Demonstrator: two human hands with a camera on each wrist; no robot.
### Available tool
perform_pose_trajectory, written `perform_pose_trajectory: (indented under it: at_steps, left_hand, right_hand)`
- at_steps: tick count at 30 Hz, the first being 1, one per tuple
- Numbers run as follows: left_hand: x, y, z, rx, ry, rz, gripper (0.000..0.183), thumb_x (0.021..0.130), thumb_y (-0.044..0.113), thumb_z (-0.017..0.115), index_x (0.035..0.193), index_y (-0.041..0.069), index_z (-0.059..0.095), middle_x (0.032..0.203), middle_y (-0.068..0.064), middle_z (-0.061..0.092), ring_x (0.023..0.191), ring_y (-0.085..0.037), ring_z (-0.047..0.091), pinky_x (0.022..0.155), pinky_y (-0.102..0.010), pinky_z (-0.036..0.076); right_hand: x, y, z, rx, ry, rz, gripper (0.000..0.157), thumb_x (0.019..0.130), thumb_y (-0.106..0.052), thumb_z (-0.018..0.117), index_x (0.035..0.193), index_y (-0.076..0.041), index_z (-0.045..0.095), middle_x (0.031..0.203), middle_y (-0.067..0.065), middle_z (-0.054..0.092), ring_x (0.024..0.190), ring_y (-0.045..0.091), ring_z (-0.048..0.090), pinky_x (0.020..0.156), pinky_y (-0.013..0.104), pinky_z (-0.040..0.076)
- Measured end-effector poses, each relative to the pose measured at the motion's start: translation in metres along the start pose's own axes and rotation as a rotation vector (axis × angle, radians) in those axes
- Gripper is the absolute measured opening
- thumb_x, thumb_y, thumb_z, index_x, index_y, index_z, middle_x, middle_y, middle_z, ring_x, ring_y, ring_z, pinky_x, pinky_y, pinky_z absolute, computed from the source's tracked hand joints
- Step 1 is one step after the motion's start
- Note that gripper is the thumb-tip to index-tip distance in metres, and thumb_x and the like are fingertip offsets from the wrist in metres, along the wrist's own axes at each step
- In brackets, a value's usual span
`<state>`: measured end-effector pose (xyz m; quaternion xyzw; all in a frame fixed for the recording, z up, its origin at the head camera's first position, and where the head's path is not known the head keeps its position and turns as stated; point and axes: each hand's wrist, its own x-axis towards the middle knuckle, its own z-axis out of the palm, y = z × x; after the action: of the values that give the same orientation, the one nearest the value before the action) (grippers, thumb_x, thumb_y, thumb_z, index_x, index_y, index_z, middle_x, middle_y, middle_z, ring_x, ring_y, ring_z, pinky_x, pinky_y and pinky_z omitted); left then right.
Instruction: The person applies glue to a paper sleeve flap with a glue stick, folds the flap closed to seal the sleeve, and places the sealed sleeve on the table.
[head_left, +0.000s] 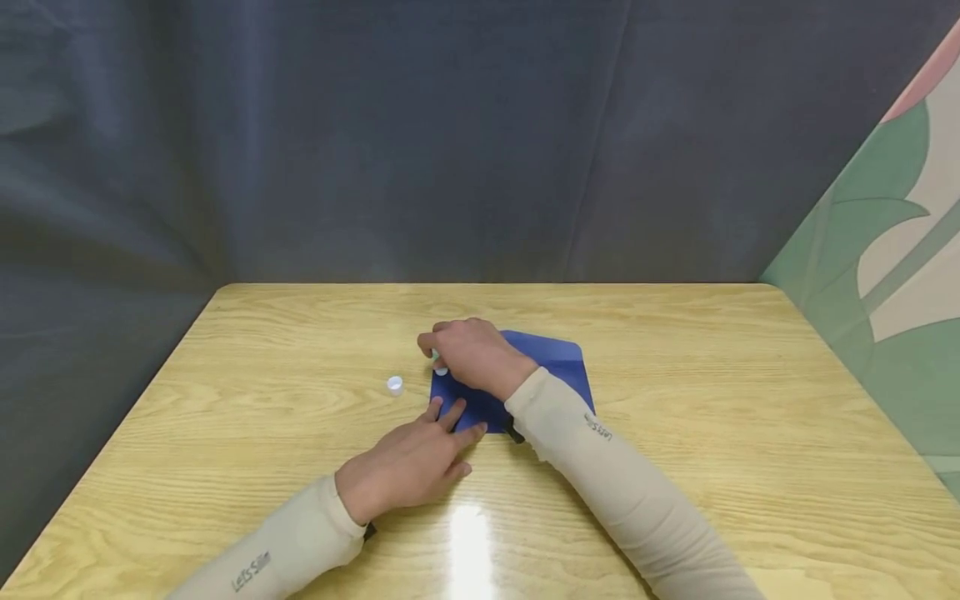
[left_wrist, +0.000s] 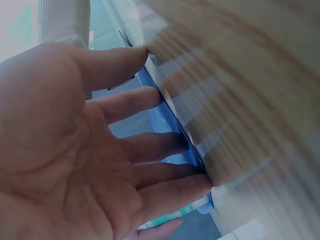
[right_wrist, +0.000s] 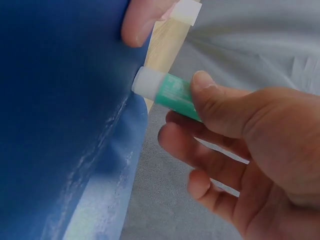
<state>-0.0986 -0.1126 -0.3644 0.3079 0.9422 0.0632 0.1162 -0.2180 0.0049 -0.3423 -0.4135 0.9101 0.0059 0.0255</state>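
Observation:
A dark blue envelope (head_left: 566,375) lies on the table, its flap toward the far side. My right hand (head_left: 480,354) pinches a green and white glue stick (right_wrist: 175,94) between thumb and fingers, the white end touching the envelope near its left edge. Whitish glue streaks (right_wrist: 95,150) run along the paper in the right wrist view. My left hand (head_left: 416,458) rests with spread fingers on the envelope's near left part, fingertips touching the paper. In the left wrist view the fingers (left_wrist: 165,192) reach down to the blue edge.
A small white cap (head_left: 394,385) stands on the wooden table (head_left: 262,400), left of the envelope. A dark curtain (head_left: 420,150) hangs behind the table and along its left side. A patterned panel (head_left: 892,250) borders the right side.

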Motion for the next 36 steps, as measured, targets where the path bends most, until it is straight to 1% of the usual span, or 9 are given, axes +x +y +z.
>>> perform_pose_trajectory:
  at_steps: [4, 7, 11, 14, 17, 22, 25, 30, 36]
  left_hand:
    - [0.002, 0.000, -0.001, 0.016, -0.007, 0.000, 0.048, 0.101, 0.031, 0.058, 0.145, 0.012, 0.053, 0.151, -0.029, 0.041, 0.139, -0.051, 0.039, 0.115, -0.050, 0.038]
    - [0.003, 0.000, -0.002, 0.009, -0.005, 0.009, 0.047, 0.101, 0.030, 0.058, 0.144, 0.011, 0.054, 0.150, -0.030, 0.042, 0.137, -0.052, 0.040, 0.114, -0.050, 0.039]
    - [0.002, -0.001, -0.002, -0.009, 0.006, 0.020, 0.045, 0.100, 0.027, 0.059, 0.142, 0.010, 0.056, 0.149, -0.031, 0.044, 0.139, -0.048, 0.042, 0.115, -0.051, 0.038]
    - [0.000, -0.001, -0.001, -0.011, 0.016, 0.015, 0.045, 0.100, 0.025, 0.060, 0.142, 0.010, 0.056, 0.148, -0.032, 0.044, 0.140, -0.044, 0.042, 0.115, -0.050, 0.037]
    - [-0.002, -0.001, -0.002, -0.002, 0.031, 0.018, 0.045, 0.099, 0.025, 0.060, 0.142, 0.010, 0.056, 0.147, -0.032, 0.045, 0.137, -0.047, 0.045, 0.113, -0.050, 0.040]
    - [-0.004, -0.001, -0.004, 0.011, 0.037, 0.009, 0.045, 0.099, 0.026, 0.061, 0.141, 0.012, 0.057, 0.146, -0.031, 0.046, 0.132, -0.052, 0.047, 0.106, -0.050, 0.047]
    - [-0.004, -0.001, -0.005, 0.014, 0.026, 0.000, 0.045, 0.099, 0.027, 0.061, 0.142, 0.013, 0.057, 0.148, -0.030, 0.045, 0.132, -0.053, 0.046, 0.105, -0.050, 0.048]
    - [-0.004, -0.003, -0.006, 0.013, 0.011, -0.018, 0.046, 0.100, 0.028, 0.059, 0.144, 0.015, 0.055, 0.150, -0.028, 0.044, 0.134, -0.053, 0.044, 0.105, -0.051, 0.048]
    - [-0.007, -0.003, -0.007, -0.013, -0.001, -0.048, 0.047, 0.100, 0.028, 0.059, 0.145, 0.017, 0.053, 0.151, -0.028, 0.042, 0.135, -0.054, 0.042, 0.104, -0.051, 0.048]
  right_hand:
    - [-0.002, -0.001, 0.000, 0.027, 0.002, 0.010, 0.008, 0.098, -0.018, 0.063, 0.106, -0.019, 0.065, 0.096, -0.001, 0.063, 0.081, 0.017, 0.065, 0.072, 0.030, 0.056]
    - [-0.003, -0.004, 0.002, 0.041, 0.001, 0.025, 0.013, 0.099, -0.010, 0.062, 0.108, -0.018, 0.067, 0.099, 0.002, 0.064, 0.086, 0.017, 0.067, 0.073, 0.029, 0.057]
    - [-0.002, -0.008, 0.002, 0.039, -0.013, 0.031, 0.021, 0.098, -0.002, 0.058, 0.110, -0.017, 0.067, 0.101, 0.003, 0.064, 0.086, 0.016, 0.066, 0.072, 0.028, 0.056]
    - [-0.002, -0.010, 0.001, 0.023, -0.024, 0.026, 0.021, 0.097, -0.001, 0.059, 0.109, -0.017, 0.067, 0.100, 0.003, 0.063, 0.084, 0.015, 0.065, 0.070, 0.028, 0.055]
    - [-0.003, -0.009, -0.001, 0.009, -0.034, 0.036, 0.019, 0.097, -0.003, 0.061, 0.108, -0.017, 0.068, 0.099, 0.003, 0.063, 0.083, 0.015, 0.064, 0.070, 0.028, 0.055]
    - [-0.013, 0.003, -0.004, 0.034, -0.046, 0.063, 0.016, 0.097, -0.006, 0.062, 0.107, -0.016, 0.069, 0.098, 0.004, 0.063, 0.082, 0.016, 0.062, 0.071, 0.029, 0.055]
    - [-0.023, 0.013, -0.004, 0.063, -0.049, 0.070, 0.013, 0.096, -0.006, 0.064, 0.104, -0.015, 0.068, 0.096, 0.004, 0.062, 0.079, 0.015, 0.060, 0.071, 0.028, 0.054]
    - [-0.040, 0.028, -0.002, 0.075, -0.009, 0.060, 0.010, 0.094, -0.005, 0.066, 0.100, -0.014, 0.067, 0.092, 0.003, 0.062, 0.078, 0.015, 0.060, 0.070, 0.028, 0.053]
    - [-0.059, 0.039, -0.001, 0.076, 0.020, 0.060, 0.010, 0.094, -0.005, 0.066, 0.101, -0.013, 0.067, 0.095, 0.006, 0.064, 0.082, 0.017, 0.065, 0.072, 0.029, 0.056]
